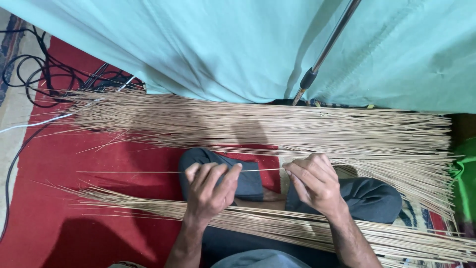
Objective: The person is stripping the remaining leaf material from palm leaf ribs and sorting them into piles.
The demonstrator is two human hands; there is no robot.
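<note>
Leftmost, black cables (34,79) and one white cable (34,121) trail over the red mat (54,198). A single thin stick (148,171) runs level from there toward the middle, apart from both piles and above the mat. Its right part passes into the left hand (210,191), whose fingers (224,179) are curled narrowly round it; the stick shows again in the gap and ends at the right hand (315,183), pinched between thumb and forefinger. Both hands sit over the person's dark trouser legs (367,198).

To work the stick well, I judge a light, even pinch matters: it looks thin and springy, so a hard bend between the hands could snap it. Keeping it level and clear of the far pile (277,129) and the near pile (277,226) would avoid snagging loose ends. Further right, a metal pole (322,54) leans across the pale green cloth (198,44), and the far pile's tips fan out toward something bright green (465,178).
</note>
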